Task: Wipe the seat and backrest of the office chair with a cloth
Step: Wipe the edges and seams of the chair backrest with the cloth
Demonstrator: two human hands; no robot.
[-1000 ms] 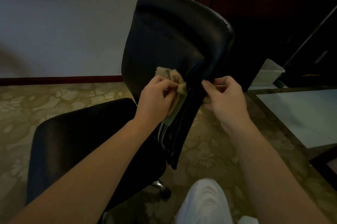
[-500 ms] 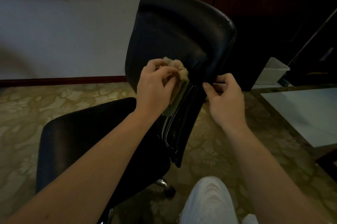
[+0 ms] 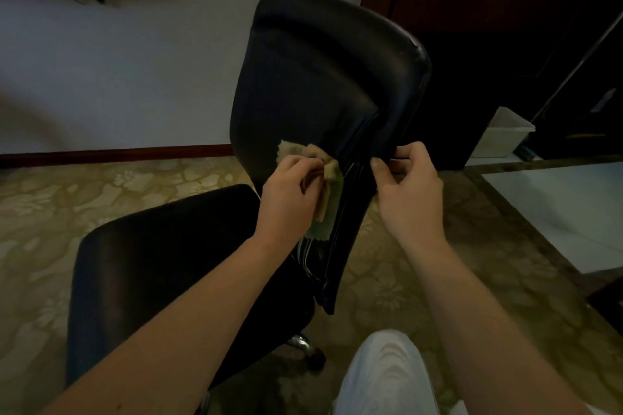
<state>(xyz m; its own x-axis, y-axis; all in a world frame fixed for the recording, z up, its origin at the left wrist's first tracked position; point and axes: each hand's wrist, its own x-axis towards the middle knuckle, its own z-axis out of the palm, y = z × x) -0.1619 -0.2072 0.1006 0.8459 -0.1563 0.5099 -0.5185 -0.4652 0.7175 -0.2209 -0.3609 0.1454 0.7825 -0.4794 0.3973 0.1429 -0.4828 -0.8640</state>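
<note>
Backrest wipe underway: left hand gripped crumpled tan-green cloth against lower front of black leather backrest, near right edge. Steadying, right hand pinched that edge. Near left, black padded seat lay. Next likely called for upward sweeps.

A patterned gold-green carpet covers the floor across the lower frame. The chair stands on it at centre, with one caster showing under the seat. At right centre sits a white bin — perhaps on bare floor, the view being too dim to tell.
</note>
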